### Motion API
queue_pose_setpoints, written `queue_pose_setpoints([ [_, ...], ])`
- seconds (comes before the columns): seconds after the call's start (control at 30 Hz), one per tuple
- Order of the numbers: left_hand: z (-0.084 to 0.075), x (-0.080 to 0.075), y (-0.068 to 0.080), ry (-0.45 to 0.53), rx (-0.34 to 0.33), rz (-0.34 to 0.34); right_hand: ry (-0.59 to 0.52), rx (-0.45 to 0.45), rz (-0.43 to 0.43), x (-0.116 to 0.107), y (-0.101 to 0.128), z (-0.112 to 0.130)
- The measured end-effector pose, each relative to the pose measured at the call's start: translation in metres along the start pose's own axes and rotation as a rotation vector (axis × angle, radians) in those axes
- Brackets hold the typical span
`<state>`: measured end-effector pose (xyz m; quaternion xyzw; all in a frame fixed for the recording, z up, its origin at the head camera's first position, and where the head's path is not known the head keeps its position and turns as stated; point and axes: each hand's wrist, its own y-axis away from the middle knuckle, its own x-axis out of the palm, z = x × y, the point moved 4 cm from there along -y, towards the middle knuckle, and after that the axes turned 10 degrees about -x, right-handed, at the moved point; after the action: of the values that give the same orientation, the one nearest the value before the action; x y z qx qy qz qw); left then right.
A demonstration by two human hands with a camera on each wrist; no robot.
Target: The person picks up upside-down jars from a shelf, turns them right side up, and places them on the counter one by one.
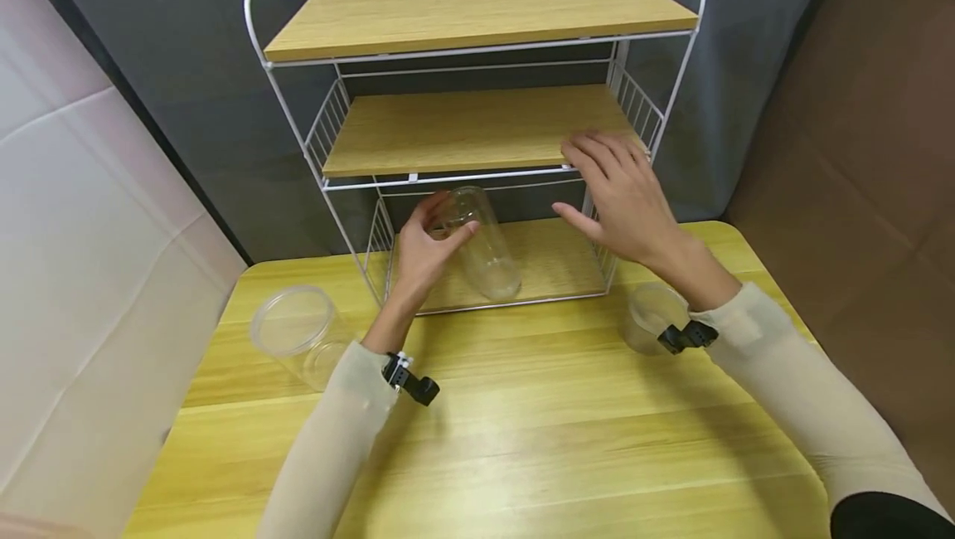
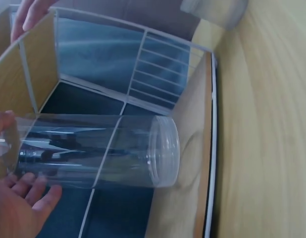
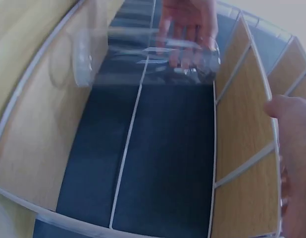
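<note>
Clear jar (image 1: pixel 481 245) is gripped by left hand (image 1: pixel 425 253); right hand (image 1: pixel 622 191), fingers spread, is laid on shelf (image 1: pixel 462 128). Jar's open mouth (image 2: pixel 165 151) is shown only by left wrist view.

A wide clear plastic tub (image 1: pixel 294 332) lay tipped near the left edge of my yellow wooden table (image 1: pixel 522 439). A smaller clear cup (image 1: pixel 647 317) stood near the right edge. Grey cloth (image 1: pixel 172 66) hung behind the table, with a brown surface (image 1: pixel 858 149) off to the right.
</note>
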<state>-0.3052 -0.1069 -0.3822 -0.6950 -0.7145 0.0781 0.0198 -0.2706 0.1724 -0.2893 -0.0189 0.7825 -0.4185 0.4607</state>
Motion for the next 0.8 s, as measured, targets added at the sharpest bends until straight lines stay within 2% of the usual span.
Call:
queue_pose_setpoints([
  [0.2, 0.002, -0.005, 0.012, 0.139, -0.048, -0.014, -0.154, -0.053, -0.095, -0.009, 0.016, 0.026],
  [0.33, 0.004, -0.008, 0.022, 0.287, -0.129, -0.011, -0.273, -0.002, -0.115, -0.006, 0.029, 0.040],
  [0.47, 0.004, -0.010, 0.033, 0.473, -0.201, 0.000, -0.436, 0.139, -0.072, 0.007, 0.045, 0.049],
  [0.6, 0.005, -0.011, 0.045, 0.645, -0.238, 0.032, -0.597, 0.320, 0.034, 0.025, 0.063, 0.058],
  [0.7, 0.006, -0.012, 0.052, 0.739, -0.237, 0.051, -0.723, 0.434, 0.084, 0.037, 0.074, 0.063],
  [0.8, 0.005, -0.011, 0.058, 0.794, -0.217, 0.063, -0.862, 0.511, 0.062, 0.044, 0.080, 0.066],
])
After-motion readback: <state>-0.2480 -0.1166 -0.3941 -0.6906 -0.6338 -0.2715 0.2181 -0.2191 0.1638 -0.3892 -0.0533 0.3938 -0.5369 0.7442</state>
